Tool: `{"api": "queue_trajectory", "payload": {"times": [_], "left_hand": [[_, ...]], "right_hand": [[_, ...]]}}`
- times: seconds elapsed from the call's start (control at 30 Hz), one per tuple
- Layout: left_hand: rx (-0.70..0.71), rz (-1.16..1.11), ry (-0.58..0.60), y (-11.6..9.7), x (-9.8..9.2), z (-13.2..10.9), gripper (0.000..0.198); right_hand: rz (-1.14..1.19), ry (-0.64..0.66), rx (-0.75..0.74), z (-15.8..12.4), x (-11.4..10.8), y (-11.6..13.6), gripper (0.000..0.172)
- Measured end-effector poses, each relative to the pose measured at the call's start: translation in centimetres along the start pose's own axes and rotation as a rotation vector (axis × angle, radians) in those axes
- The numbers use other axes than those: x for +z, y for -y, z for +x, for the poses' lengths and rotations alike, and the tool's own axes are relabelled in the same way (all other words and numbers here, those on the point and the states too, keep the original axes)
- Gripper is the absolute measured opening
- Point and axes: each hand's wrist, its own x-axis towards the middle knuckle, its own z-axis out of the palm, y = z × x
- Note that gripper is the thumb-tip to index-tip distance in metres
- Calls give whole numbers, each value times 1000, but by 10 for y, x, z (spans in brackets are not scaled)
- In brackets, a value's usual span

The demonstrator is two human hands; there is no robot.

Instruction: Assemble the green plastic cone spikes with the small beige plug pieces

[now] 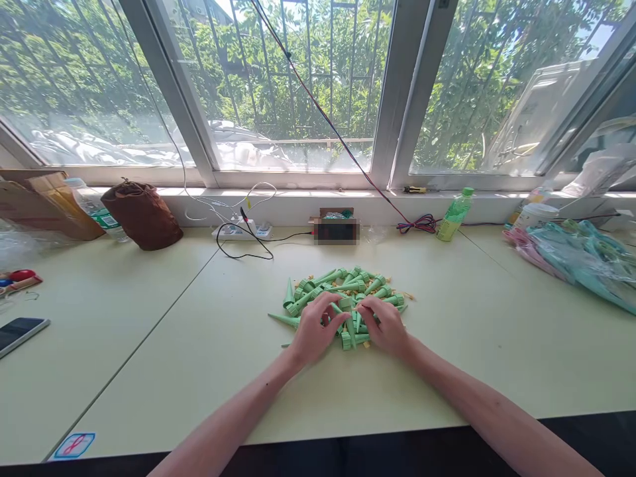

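Note:
On the table lies a loose pile of light green plastic spikes (303, 301), cone-shaped with ribbed caps, mixed with small orange-yellow pieces (408, 296). Above the near side of this heap, my left hand (317, 329) is closed, thumb and fingers around one green spike (350, 329) that points downward with its wide cap at the top. Close by on the right, my right hand (386, 326) has its fingertips pinched together beside that cap. Whatever sits between those fingertips is too small to make out.
Behind the pile stand a small box with a blurred dark front (336, 230) and a power strip (241, 230) with cables. A green drink bottle (454, 215) and plastic bags (581, 255) are at right. Leftward are a brown drawstring bag (142, 215) and a phone (20, 333).

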Motion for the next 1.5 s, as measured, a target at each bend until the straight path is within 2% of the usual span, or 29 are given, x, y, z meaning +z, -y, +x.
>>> {"api": "queue_trajectory", "payload": {"times": [0.1, 0.27, 0.37, 0.43, 0.6, 0.7, 0.93, 1.07, 1.2, 1.37, 1.5], "left_hand": [[76, 28, 16, -3, 1, -1, 16], [14, 22, -39, -7, 2, 0, 27], [-7, 33, -49, -6, 2, 0, 22], [11, 87, -22, -6, 1, 0, 22], [81, 152, 60, -5, 2, -2, 16], [91, 113, 79, -4, 1, -3, 15], [261, 159, 63, 0, -2, -5, 28], [184, 150, 9, -3, 2, -4, 32], [78, 43, -37, -9, 2, -2, 23], [100, 20, -9, -10, -2, -2, 23], [81, 3, 3, -7, -1, -3, 24]], "right_hand": [[-7, -8, 24, 2, 0, 2, 19], [-17, -132, 41, 7, -3, 6, 15], [-29, -229, 47, 8, -5, 6, 13], [-28, -250, 8, 6, -6, 7, 12], [-14, -137, -108, 4, -3, 10, 12], [11, -122, -86, 3, -2, 12, 13], [-22, -72, -44, 2, -2, 10, 20], [-27, -103, -54, 1, 1, 10, 15], [-33, -150, -64, 1, 2, 10, 14], [-42, -92, -91, -1, 3, 7, 15], [-35, -88, -56, -1, 4, 4, 13]]}}
